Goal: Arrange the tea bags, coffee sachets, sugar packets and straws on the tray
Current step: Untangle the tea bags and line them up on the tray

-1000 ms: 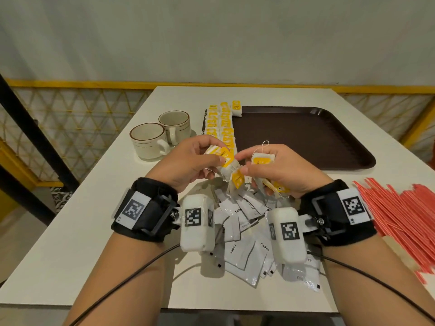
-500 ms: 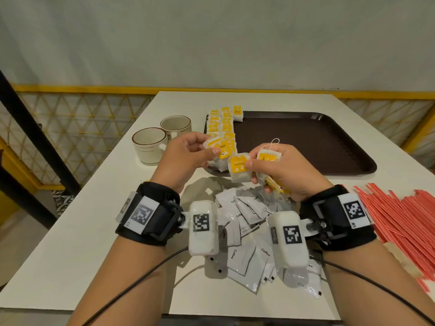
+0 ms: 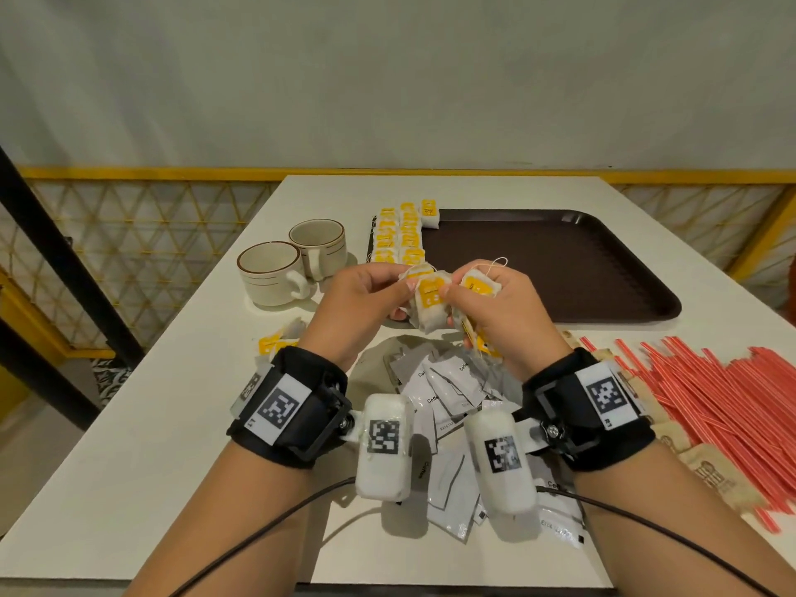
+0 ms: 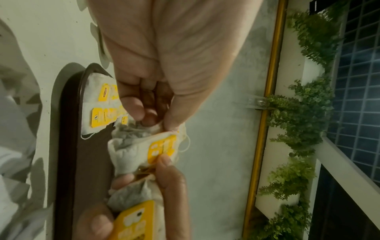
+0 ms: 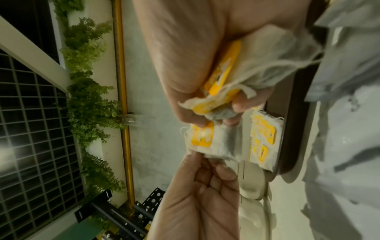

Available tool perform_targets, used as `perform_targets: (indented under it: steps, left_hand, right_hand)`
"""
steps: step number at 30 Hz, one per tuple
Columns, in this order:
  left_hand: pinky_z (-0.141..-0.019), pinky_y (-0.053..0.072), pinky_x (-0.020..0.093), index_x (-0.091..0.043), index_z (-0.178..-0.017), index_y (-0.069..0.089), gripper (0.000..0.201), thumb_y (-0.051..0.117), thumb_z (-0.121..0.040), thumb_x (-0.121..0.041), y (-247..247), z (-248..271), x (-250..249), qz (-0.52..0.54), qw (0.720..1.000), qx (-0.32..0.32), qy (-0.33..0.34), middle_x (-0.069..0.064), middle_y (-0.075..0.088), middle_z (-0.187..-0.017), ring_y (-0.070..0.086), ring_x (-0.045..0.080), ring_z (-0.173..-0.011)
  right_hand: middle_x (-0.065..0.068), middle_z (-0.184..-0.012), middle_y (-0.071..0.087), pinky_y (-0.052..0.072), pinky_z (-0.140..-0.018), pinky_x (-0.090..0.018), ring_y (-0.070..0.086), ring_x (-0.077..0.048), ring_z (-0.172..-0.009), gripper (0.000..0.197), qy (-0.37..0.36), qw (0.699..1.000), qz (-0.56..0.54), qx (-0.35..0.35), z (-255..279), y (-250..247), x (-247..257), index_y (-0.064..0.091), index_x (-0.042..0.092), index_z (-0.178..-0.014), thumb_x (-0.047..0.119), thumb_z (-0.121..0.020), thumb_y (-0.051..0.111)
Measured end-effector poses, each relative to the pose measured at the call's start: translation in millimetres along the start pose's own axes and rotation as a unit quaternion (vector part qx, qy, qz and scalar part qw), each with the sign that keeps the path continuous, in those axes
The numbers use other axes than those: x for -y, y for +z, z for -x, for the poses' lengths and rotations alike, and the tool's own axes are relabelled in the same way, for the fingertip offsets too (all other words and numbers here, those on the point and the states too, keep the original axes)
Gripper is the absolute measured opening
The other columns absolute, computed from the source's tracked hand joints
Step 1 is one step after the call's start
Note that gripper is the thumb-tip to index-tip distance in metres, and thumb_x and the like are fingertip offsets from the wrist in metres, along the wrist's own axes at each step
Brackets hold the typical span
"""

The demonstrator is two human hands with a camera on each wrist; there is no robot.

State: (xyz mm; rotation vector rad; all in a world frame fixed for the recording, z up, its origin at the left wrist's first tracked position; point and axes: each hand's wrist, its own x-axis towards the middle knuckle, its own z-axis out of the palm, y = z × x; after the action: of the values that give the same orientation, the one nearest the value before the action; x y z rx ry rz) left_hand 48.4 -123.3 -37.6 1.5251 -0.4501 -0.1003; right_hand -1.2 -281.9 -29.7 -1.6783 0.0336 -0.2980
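Both hands meet above the near left corner of the brown tray (image 3: 560,269). My left hand (image 3: 407,288) pinches the top edge of a white tea bag with a yellow tag (image 3: 428,305), seen close up as the tea bag (image 4: 131,149) under my left hand (image 4: 162,126). My right hand (image 3: 452,295) grips a bunch of tea bags (image 3: 480,288), and its thumb presses on the middle bag's tag (image 5: 202,136). Several tea bags (image 3: 400,239) lie in rows along the tray's left edge. White coffee sachets (image 3: 448,381) are heaped under my wrists.
Two cream cups (image 3: 271,273) stand left of the tray. A loose tea bag (image 3: 275,340) lies on the table by my left wrist. Red straws (image 3: 710,398) and brown sugar packets (image 3: 710,476) spread over the table's right side. A yellow railing runs beyond the table.
Both hands have drawn closer together near the tray's corner. The dangling tea bag that hung from my left hand is now held between both hands.
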Motion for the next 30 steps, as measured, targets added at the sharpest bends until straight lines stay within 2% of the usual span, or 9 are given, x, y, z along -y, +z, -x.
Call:
perform_targets:
  steps: [3, 6, 10, 15, 19, 23, 25, 28, 30]
  left_hand:
    - [-0.064, 0.049, 0.021, -0.014, -0.096, 0.074, 0.015, 0.059, -0.092, -0.011, 2.5, 1.1, -0.7, -0.001, 1.000, 0.009, -0.002, 0.002, 0.073, -0.087, 0.062, 0.008, -0.072]
    - [-0.066, 0.053, 0.021, -0.018, -0.090, 0.074, 0.012, 0.064, -0.088, -0.011, 4.9, 2.7, -1.6, -0.018, 1.000, 0.007, 0.002, 0.003, 0.073, -0.086, 0.064, 0.009, -0.073]
    - [-0.065, 0.054, 0.024, -0.019, -0.088, 0.073, 0.015, 0.066, -0.086, -0.006, 4.0, 2.1, 0.4, -0.018, 1.000, 0.003, -0.001, 0.002, 0.073, -0.082, 0.066, 0.009, -0.071]
    - [-0.067, 0.052, 0.025, -0.015, -0.092, 0.074, 0.015, 0.061, -0.090, -0.009, -0.3, 0.7, 0.3, -0.017, 1.000, -0.004, 0.002, 0.005, 0.074, -0.086, 0.064, 0.011, -0.070]
    - [-0.070, 0.048, 0.021, -0.023, -0.090, 0.073, 0.019, 0.060, -0.091, -0.008, -5.7, -1.1, 0.4, -0.081, 0.996, -0.035, 0.024, -0.004, 0.073, -0.086, 0.065, 0.006, -0.076]
    - [-0.069, 0.049, 0.021, -0.027, -0.088, 0.071, 0.022, 0.060, -0.092, -0.009, -6.3, -1.0, 0.3, -0.138, 0.988, -0.045, 0.044, -0.006, 0.071, -0.087, 0.062, 0.006, -0.078]
    - [-0.071, 0.051, 0.024, -0.028, -0.086, 0.070, 0.023, 0.060, -0.091, -0.008, -6.9, -1.1, 0.4, -0.140, 0.987, -0.060, 0.052, -0.005, 0.071, -0.086, 0.063, 0.008, -0.078]
    - [-0.072, 0.054, 0.032, -0.026, -0.084, 0.071, 0.022, 0.062, -0.090, -0.007, -7.1, -2.4, 0.4, -0.121, 0.987, -0.091, 0.058, 0.001, 0.072, -0.086, 0.064, 0.014, -0.078]
    - [-0.068, 0.053, 0.028, -0.021, -0.085, 0.070, 0.018, 0.062, -0.089, -0.006, -6.7, -1.9, -1.2, -0.068, 0.991, -0.103, 0.043, 0.005, 0.071, -0.087, 0.063, 0.013, -0.077]
  right_hand:
    - [-0.007, -0.066, 0.058, 0.045, -0.042, -0.016, 0.059, -0.012, -0.056, 0.014, 0.003, 1.000, 0.002, -0.011, -0.4, -0.3, -1.1, 0.061, 0.008, -0.074, 0.003, -0.086, 0.066]
    - [-0.011, -0.074, 0.061, 0.048, -0.047, -0.019, 0.062, -0.021, -0.065, 0.011, -0.002, 1.000, 0.006, -0.019, -2.3, -1.4, -3.8, 0.064, 0.008, -0.076, 0.004, -0.085, 0.068]
    - [-0.006, -0.099, 0.070, 0.055, -0.071, -0.028, 0.067, -0.016, -0.087, 0.018, -0.029, 0.999, 0.034, 0.001, -4.1, -3.2, -4.7, 0.071, 0.018, -0.097, 0.012, -0.080, 0.075]
    - [-0.010, -0.090, 0.069, 0.053, -0.082, -0.043, 0.062, -0.021, -0.081, 0.011, -0.035, 0.996, 0.086, -0.004, -4.8, -5.3, -3.2, 0.068, 0.016, -0.077, 0.020, -0.079, 0.078]
    - [-0.015, -0.086, 0.069, 0.054, -0.077, -0.045, 0.063, -0.030, -0.072, 0.013, -0.016, 0.994, 0.108, 0.023, -3.7, -11.6, 0.6, 0.069, 0.011, -0.080, 0.021, -0.080, 0.077]
    - [-0.002, -0.079, 0.069, 0.052, -0.061, -0.027, 0.062, -0.010, -0.066, 0.007, 0.000, 0.993, 0.112, 0.041, -2.5, -14.2, 2.2, 0.071, 0.014, -0.083, 0.015, -0.079, 0.077]
    - [0.004, -0.080, 0.067, 0.048, -0.053, -0.019, 0.063, -0.006, -0.064, 0.016, 0.021, 0.996, 0.073, 0.055, -1.4, -15.0, 4.8, 0.069, 0.017, -0.090, 0.010, -0.078, 0.077]
    - [0.000, -0.078, 0.066, 0.044, -0.042, -0.020, 0.061, -0.009, -0.055, 0.025, 0.061, 0.994, -0.022, 0.086, 1.1, -15.1, 9.6, 0.067, 0.015, -0.099, 0.004, -0.078, 0.075]
    - [-0.001, -0.079, 0.066, 0.045, -0.042, -0.018, 0.061, -0.007, -0.053, 0.024, 0.062, 0.995, -0.040, 0.073, 1.4, -14.7, 10.9, 0.067, 0.012, -0.099, 0.003, -0.078, 0.075]
